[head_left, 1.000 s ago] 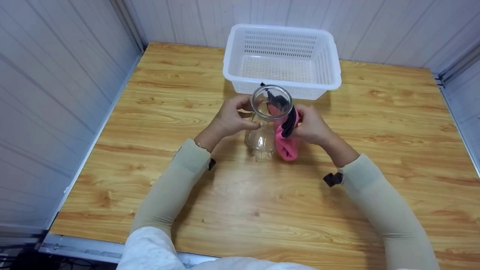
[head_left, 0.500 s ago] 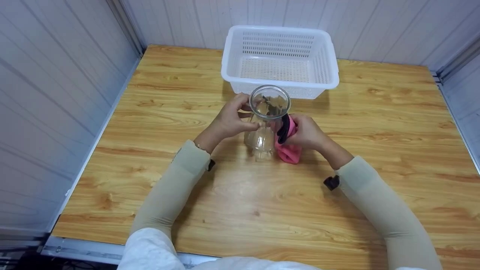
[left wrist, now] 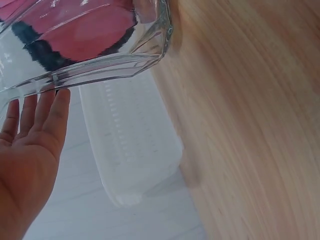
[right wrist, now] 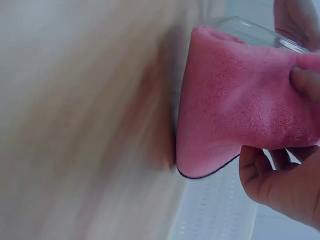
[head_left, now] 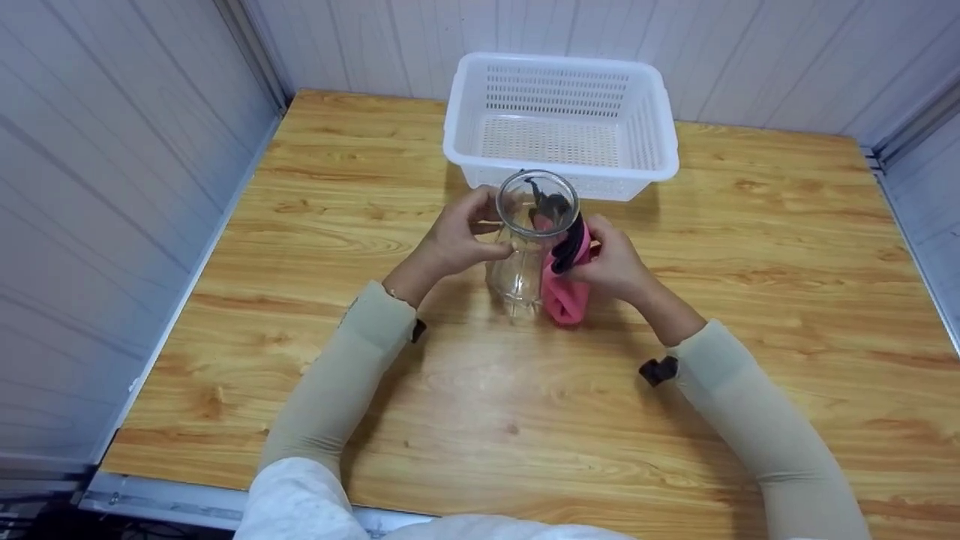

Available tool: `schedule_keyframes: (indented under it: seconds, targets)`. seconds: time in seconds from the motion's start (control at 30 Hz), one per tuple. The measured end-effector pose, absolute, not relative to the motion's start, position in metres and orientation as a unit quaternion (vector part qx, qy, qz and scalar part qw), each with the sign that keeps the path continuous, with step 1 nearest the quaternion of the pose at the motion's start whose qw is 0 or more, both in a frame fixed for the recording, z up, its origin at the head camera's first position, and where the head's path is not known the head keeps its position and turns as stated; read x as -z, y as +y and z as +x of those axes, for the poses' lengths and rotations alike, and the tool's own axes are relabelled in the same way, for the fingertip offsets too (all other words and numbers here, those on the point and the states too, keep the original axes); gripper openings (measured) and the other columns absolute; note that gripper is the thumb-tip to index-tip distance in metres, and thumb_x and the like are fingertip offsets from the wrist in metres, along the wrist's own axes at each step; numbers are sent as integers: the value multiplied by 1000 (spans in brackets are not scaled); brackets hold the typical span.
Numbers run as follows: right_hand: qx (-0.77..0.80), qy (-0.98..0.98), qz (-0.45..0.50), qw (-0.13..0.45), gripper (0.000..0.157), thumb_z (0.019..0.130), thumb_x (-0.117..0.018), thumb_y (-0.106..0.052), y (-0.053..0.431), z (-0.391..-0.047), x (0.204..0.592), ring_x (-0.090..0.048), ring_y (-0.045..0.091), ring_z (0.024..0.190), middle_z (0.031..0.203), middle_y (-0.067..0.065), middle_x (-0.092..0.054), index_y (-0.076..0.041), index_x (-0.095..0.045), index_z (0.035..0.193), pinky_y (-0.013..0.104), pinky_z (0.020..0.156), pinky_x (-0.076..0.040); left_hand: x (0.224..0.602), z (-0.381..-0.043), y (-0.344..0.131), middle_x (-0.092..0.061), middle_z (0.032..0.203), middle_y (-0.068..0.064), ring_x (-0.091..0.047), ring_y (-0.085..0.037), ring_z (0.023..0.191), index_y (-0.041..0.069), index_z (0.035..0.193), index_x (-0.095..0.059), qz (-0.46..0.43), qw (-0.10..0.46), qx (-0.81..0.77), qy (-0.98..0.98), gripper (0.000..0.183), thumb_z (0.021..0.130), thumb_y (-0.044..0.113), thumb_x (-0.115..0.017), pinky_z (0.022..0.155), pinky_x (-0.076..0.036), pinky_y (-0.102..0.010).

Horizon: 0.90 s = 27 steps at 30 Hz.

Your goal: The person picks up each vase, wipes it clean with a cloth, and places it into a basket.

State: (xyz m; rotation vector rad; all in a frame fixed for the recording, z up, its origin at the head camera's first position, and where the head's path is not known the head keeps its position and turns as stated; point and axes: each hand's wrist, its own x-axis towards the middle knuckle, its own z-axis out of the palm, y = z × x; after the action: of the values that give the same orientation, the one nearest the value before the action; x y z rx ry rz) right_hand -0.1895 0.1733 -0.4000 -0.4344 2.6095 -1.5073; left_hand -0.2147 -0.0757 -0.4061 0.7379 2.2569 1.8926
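A clear glass jar with a thick round rim stands on the table in the middle of the head view. My left hand holds it near the neck, thumb on the near side and fingers behind. In the left wrist view those fingers lie along the glass. My right hand grips a folded pink cloth with dark edging against the jar's right side. Pink and black of the cloth show through the glass in the left wrist view. In the right wrist view the cloth covers much of the jar.
A white perforated plastic basket stands right behind the jar, near the back wall. The wood-grain table extends to both sides and in front. A panelled wall rises at the left.
The right hand went down a little along the jar's side with the cloth, then came back up. The left hand keeps its hold, and the jar shifted only slightly left.
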Motion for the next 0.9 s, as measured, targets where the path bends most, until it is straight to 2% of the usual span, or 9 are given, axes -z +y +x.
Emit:
schedule_keyframes:
  seconds: [0.2,0.3,0.4,0.47,0.53,0.63,0.77,0.9]
  targets:
    - [532,830,-165,16,37,68,-78,3,163,-177,363,-49,6,86,96,-5,-52,8,-58,98,18,70,-48,401,-214,-79,-66,117,-9,-64,-19,107,10,119,-60,228,53,-581,780,51,72,8,-79,96,-53,-40]
    - [567,807,-167,5,28,67,-77,8,162,-178,361,-48,3,80,89,-8,-53,1,-56,85,18,64,-46,399,-215,-80,-66,118,-9,-64,-19,108,9,119,-60,229,59,-570,787,51,72,9,-79,96,-53,-44]
    - [596,786,-164,4,35,67,-77,10,164,-186,370,-47,4,75,83,-9,-52,-12,-51,76,17,60,-44,398,-217,-80,-65,120,-12,-64,-19,108,8,119,-60,229,65,-573,784,50,72,8,-79,95,-52,-47]
    - [605,780,-163,8,38,67,-78,9,166,-191,376,-47,5,75,81,-8,-52,-15,-50,75,16,59,-44,399,-218,-80,-64,121,-13,-64,-20,108,8,118,-60,228,68,-577,781,50,72,7,-79,94,-53,-45]
    - [596,786,-162,18,38,66,-80,7,168,-197,382,-49,6,78,84,-7,-52,-15,-51,77,15,60,-47,400,-218,-79,-64,121,-14,-64,-20,108,7,118,-59,225,74,-587,774,49,73,6,-78,94,-54,-41]
    - [550,816,-171,40,34,65,-85,-1,169,-199,382,-51,9,89,93,-3,-55,-8,-58,85,18,67,-51,401,-218,-79,-64,121,-15,-65,-21,108,5,119,-59,222,79,-605,761,50,73,2,-77,92,-56,-34]
    - [481,855,-183,72,47,62,-88,-10,169,-200,386,-51,19,102,109,7,-54,-4,-64,103,27,76,-52,402,-217,-79,-63,120,-19,-65,-23,106,1,119,-58,220,80,-624,746,50,73,-3,-75,90,-57,-30]
    - [455,866,-184,94,54,60,-87,-8,171,-201,394,-52,25,103,111,12,-52,-6,-65,108,33,83,-48,402,-217,-77,-63,120,-18,-64,-26,107,-1,120,-58,221,81,-628,742,50,73,-5,-74,89,-57,-30]
